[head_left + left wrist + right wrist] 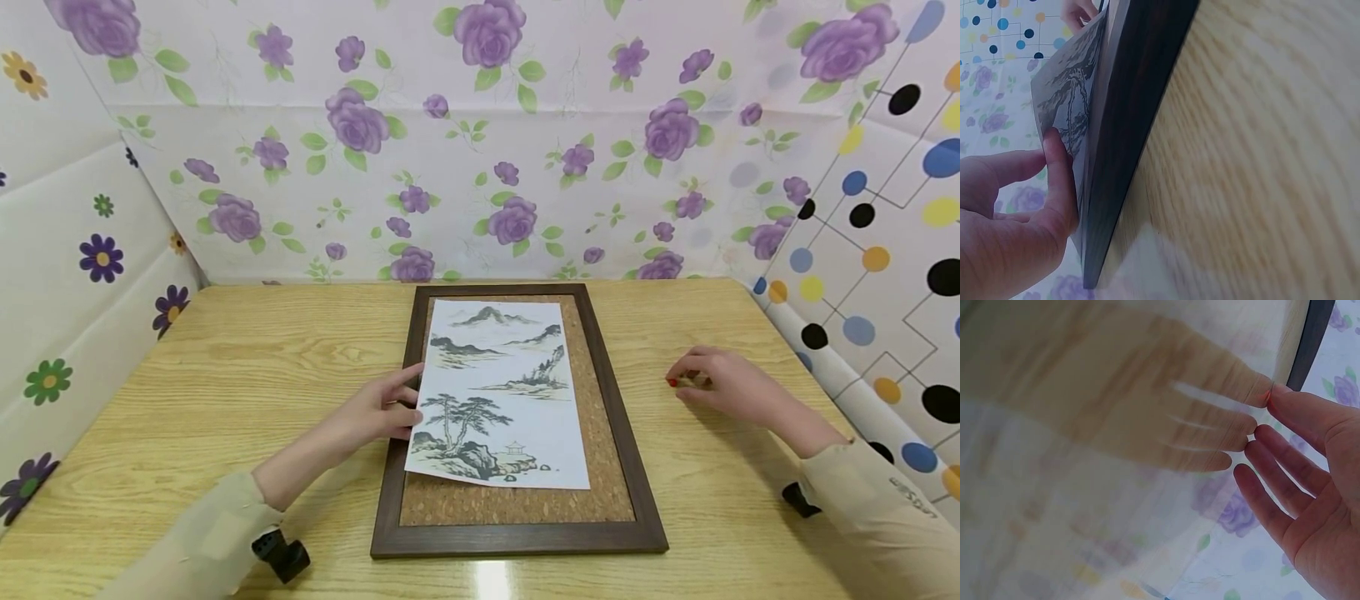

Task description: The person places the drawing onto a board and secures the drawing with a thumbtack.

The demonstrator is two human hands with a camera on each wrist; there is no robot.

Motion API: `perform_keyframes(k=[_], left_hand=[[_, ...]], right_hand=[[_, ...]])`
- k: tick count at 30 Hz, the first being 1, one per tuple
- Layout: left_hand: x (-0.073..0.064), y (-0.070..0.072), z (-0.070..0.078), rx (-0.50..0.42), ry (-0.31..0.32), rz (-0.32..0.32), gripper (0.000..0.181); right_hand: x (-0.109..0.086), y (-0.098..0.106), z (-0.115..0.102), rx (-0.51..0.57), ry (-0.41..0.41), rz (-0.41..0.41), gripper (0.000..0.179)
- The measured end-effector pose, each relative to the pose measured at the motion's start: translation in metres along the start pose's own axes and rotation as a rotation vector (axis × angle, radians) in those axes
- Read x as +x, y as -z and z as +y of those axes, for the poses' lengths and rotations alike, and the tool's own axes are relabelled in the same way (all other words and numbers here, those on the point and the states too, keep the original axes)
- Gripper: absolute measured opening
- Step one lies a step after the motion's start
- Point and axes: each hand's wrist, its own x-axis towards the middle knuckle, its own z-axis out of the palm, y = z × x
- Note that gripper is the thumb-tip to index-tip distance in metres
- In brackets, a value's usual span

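Note:
A white sheet with an ink landscape picture point(487, 392) lies over a cork board point(517, 504) in a dark wooden frame point(517, 542). Its lower left part bows up a little. At the sheet's left edge, my left hand point(382, 406) pinches the paper; in the left wrist view the thumb point(1057, 162) lies on the picture side. Right of the frame, my right hand point(716, 383) pinches a small red pushpin-sized thing point(672, 382) at the tabletop. Fingertips mostly cover it, so its exact shape cannot be told. In the right wrist view the fingers point(1266, 500) are bent downward.
Everything stands on a glossy light wood table point(300, 358) that mirrors the right hand. A floral cloth point(510, 150) hangs behind it. Patterned sheets rise at both sides, flowers on the left point(97, 258) and dots on the right point(862, 250).

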Motion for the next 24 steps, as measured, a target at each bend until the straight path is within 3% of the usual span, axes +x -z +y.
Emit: perform_keyframes(k=[24], left_hand=[[0.009,-0.014,0.002,-0.052,0.007,0.008,0.079]], right_hand=[[0.002,-0.001,-0.001,-0.013,-0.021,0.007,0.015]])
